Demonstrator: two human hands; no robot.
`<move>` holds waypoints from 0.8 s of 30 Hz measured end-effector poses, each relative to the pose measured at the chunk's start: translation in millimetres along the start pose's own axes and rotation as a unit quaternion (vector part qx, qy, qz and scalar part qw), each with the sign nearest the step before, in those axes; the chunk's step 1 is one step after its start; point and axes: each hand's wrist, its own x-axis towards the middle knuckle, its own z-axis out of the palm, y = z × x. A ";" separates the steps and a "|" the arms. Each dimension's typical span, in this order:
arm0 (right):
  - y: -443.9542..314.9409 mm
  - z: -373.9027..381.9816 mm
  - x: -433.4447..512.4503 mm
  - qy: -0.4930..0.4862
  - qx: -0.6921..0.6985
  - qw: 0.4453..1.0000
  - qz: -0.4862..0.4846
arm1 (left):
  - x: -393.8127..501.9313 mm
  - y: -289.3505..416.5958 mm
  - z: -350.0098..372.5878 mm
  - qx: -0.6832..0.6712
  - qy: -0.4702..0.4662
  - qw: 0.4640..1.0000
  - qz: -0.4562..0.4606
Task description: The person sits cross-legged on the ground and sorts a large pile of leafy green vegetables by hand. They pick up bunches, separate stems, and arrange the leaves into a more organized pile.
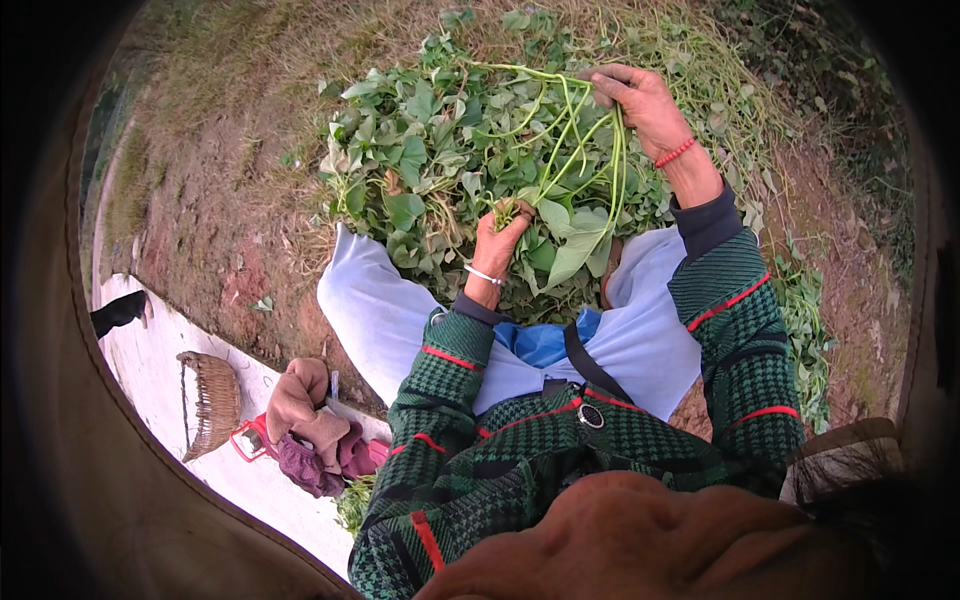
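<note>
A large heap of leafy green vines (420, 150) lies on the ground before my knees. My left hand (504, 229), with a pale bangle at the wrist, is closed around a small bundle of cut or broken green stems (507, 213). Raised at the upper right, my right hand (634, 94), with a red bead bracelet, pinches several long green leaf stalks (574, 112) between thumb and fingers. These stalks hang down towards the left hand, and broad leaves (576, 251) show at their lower end, just right of that hand.
Long stripped-looking stems (697, 67) lie beyond the heap at the upper right. More greens (804, 337) lie right of my leg. On a pale paved strip (277, 495) at left are a wicker basket (217, 405), bundled brown and purple clothing (304, 427) and something black (120, 313).
</note>
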 end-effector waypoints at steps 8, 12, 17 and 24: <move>10.0 3.7 -1.0 -0.058 -0.012 0.998 -0.008 | 0.6 34.8 6.7 -0.002 -0.055 0.998 0.004; 8.4 5.3 -0.6 -0.071 -0.043 0.997 -0.008 | -6.1 35.7 13.7 0.002 -0.110 0.991 -0.073; 1.5 1.7 -5.6 -0.077 -0.004 0.997 0.025 | -4.5 33.0 7.9 -0.056 -0.074 0.991 -0.099; 4.7 13.2 -6.9 -0.134 -0.077 0.987 -0.034 | 4.5 7.7 3.8 -0.134 0.051 0.983 -0.115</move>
